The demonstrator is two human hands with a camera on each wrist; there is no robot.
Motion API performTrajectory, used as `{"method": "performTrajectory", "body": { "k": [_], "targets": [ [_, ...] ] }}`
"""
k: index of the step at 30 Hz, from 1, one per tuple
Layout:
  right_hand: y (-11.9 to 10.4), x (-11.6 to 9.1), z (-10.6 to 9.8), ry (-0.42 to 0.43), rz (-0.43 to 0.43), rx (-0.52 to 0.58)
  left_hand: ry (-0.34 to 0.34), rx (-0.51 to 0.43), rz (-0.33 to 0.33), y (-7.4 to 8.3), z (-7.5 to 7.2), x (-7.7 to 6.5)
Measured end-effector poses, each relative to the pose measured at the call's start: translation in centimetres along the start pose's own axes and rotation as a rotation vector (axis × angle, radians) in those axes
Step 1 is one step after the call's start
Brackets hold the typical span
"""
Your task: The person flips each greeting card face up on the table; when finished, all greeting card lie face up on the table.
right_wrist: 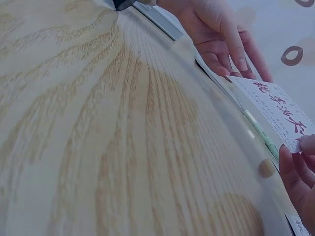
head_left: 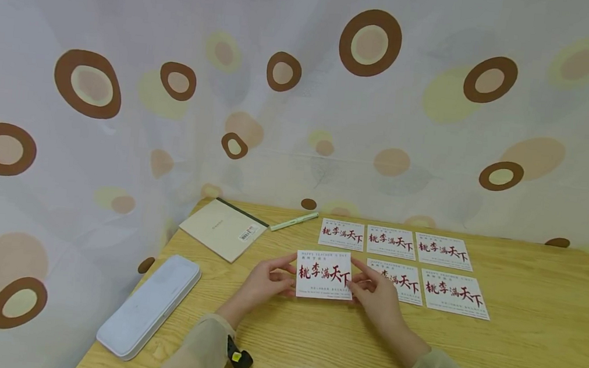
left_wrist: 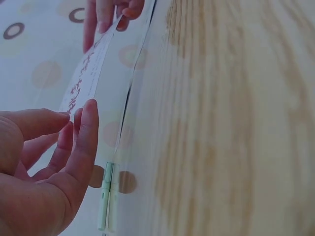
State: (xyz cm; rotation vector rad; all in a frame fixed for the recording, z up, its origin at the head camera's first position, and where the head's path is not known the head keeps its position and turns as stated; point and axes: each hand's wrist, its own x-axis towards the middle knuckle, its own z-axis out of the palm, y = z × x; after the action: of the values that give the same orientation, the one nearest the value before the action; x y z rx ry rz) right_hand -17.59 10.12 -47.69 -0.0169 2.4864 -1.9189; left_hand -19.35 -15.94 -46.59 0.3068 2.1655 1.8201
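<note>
Both hands hold a square white card (head_left: 323, 275) with large red Chinese characters and small print reading "HAPPY TEACHER'S DAY". The card is raised above the wooden table, its printed face toward the head camera. My left hand (head_left: 264, 282) grips its left edge; in the left wrist view, the thumb and fingers (left_wrist: 87, 142) meet at the near end of the card. On the opposite edge, my right hand (head_left: 376, 296) pinches the lower right corner, thumb in front. Behind the right hand lies a matching card (head_left: 404, 284), partly covered by that hand.
More matching cards lie in two rows, including one at upper left (head_left: 341, 235) and one at lower right (head_left: 455, 294). A beige notebook (head_left: 222, 227) and a pale green pen (head_left: 294, 221) lie at the back left. Nearer sits a white case (head_left: 149, 306). A patterned curtain (head_left: 283, 189) borders the table.
</note>
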Motion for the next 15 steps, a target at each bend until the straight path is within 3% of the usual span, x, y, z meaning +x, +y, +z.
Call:
{"method": "performTrajectory", "body": {
  "k": [15],
  "targets": [
    [0.07, 0.04, -0.50, -0.022, -0.015, -0.086, 0.009, -0.033, 0.009, -0.48, 0.43, 0.48]
  ]
}}
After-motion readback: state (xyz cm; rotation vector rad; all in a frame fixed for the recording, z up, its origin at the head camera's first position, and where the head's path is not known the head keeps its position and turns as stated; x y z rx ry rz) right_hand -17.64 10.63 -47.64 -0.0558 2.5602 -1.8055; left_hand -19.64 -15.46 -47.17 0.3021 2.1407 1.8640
